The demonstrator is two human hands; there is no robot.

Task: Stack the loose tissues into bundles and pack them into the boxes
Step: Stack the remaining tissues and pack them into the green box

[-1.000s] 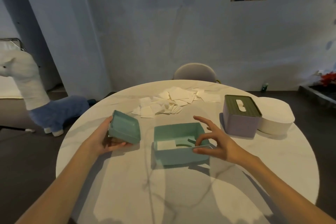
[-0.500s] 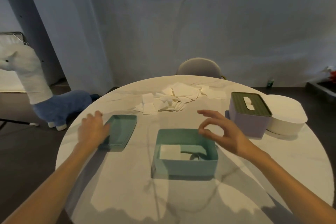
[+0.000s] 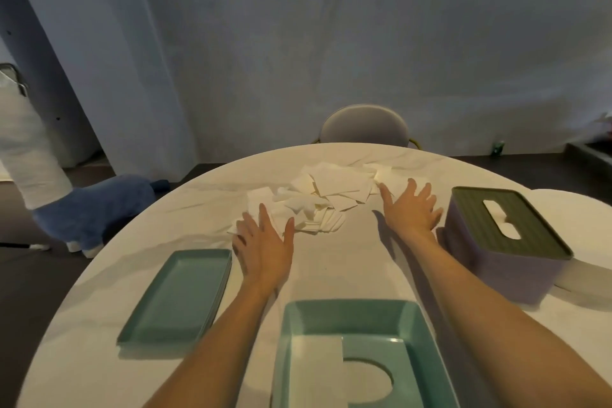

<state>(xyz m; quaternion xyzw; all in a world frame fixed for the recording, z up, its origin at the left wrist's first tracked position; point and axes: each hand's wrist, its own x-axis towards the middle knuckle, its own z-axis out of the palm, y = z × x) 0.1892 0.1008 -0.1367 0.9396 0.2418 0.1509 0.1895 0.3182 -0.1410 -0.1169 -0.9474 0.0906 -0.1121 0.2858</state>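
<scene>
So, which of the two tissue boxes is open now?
The teal box nearest the person; its lid lies beside it. The purple box is closed.

Plush llama [image 3: 82, 209], chair [image 3: 364, 126], table [image 3: 331, 268].

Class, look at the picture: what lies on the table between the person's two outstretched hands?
In the head view, loose tissues lie between the left hand and right hand; nearer the wrists the table is bare.

matt teal plastic box [image 3: 410, 318], soft paper tissues [image 3: 331, 190], smooth marble-look table [image 3: 331, 272].
</scene>
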